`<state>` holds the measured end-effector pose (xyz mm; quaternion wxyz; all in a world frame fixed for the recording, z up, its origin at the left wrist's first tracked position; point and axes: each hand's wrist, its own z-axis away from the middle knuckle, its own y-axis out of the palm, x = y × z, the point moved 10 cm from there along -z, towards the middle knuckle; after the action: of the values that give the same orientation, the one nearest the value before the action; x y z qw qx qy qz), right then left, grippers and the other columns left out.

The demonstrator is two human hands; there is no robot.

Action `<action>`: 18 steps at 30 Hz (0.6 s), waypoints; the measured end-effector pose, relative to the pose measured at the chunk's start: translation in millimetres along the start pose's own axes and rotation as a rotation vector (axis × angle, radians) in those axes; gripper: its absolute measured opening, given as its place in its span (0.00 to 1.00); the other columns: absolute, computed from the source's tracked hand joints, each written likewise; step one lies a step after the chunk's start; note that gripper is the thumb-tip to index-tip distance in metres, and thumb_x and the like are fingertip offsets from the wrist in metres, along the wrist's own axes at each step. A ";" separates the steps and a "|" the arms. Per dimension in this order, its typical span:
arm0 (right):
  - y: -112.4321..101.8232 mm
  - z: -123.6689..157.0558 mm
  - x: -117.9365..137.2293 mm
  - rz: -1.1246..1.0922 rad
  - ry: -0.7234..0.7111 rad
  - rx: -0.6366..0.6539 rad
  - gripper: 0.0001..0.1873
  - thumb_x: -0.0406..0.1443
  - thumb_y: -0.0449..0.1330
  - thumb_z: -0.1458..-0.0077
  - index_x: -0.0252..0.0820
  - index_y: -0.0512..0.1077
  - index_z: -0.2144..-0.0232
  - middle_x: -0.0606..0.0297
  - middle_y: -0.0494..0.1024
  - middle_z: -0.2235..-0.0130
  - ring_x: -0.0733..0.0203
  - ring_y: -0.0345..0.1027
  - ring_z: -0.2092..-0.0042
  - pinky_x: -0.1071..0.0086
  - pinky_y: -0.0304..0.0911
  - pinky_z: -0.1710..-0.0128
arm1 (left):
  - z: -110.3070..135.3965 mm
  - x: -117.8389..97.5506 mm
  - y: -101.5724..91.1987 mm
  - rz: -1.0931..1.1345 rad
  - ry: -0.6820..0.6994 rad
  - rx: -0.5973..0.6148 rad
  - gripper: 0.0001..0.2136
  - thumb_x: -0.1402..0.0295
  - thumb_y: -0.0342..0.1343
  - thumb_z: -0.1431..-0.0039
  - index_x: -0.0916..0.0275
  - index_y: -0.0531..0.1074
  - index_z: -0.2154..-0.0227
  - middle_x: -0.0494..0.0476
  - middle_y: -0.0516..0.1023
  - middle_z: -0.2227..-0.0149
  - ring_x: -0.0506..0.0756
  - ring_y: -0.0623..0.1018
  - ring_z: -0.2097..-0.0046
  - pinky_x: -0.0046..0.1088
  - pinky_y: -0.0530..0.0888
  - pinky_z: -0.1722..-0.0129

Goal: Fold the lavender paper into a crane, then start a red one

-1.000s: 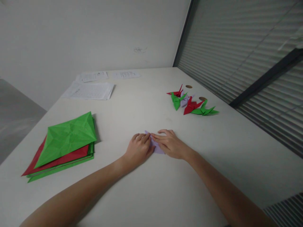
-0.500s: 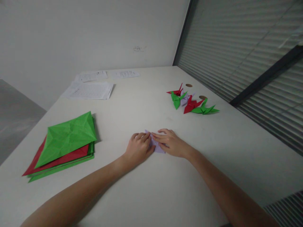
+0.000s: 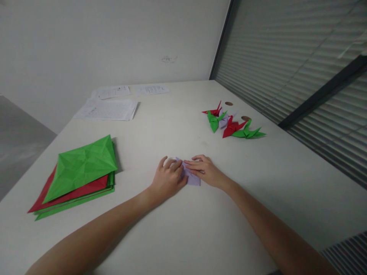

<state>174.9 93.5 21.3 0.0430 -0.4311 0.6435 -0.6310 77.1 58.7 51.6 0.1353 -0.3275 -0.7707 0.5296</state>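
Note:
A small folded lilac paper [image 3: 192, 178] lies flat on the white table [image 3: 177, 236] between my hands. My left hand [image 3: 168, 178] rests on its left side with fingers curled down onto it. My right hand [image 3: 205, 171] lies on the paper's right side, its fingers stretched leftward and pressing along a fold. Most of the paper is hidden under both hands; only its near corner and far tip show.
A stack of green and red square sheets [image 3: 78, 172] lies to the left. Several folded paper cranes [image 3: 231, 124] in red, green and lilac sit at the right rear. White printed papers [image 3: 109, 109] lie at the far end. Window blinds [image 3: 301, 68] run along the right side.
My right hand has shifted slightly right, so more of the lilac paper's near corner shows. My left index finger has lifted a little. Both hands stay on the paper.

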 end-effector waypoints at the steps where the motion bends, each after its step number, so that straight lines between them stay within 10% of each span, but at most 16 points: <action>1: 0.2 -0.1 0.1 0.011 0.000 0.001 0.17 0.36 0.57 0.38 0.55 0.72 0.47 0.68 0.75 0.44 0.54 0.63 0.47 0.51 0.60 0.45 | -0.1 -0.6 0.4 0.009 0.011 -0.002 0.13 0.62 0.55 0.39 0.64 0.76 0.56 0.63 0.78 0.50 0.63 0.74 0.47 0.53 0.64 0.40; 18: -5.0 5.5 30.8 0.313 -0.058 0.096 0.18 0.33 0.52 0.36 0.46 0.72 0.46 0.59 0.74 0.43 0.48 0.61 0.41 0.52 0.58 0.44 | -4.5 -3.4 11.8 0.127 0.088 0.076 0.16 0.67 0.51 0.39 0.69 0.67 0.51 0.73 0.73 0.46 0.63 0.72 0.42 0.43 0.70 0.41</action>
<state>161.5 71.2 39.6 0.1801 -0.3410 0.6705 -0.6338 86.4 62.4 43.1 0.1476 -0.3931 -0.7211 0.5511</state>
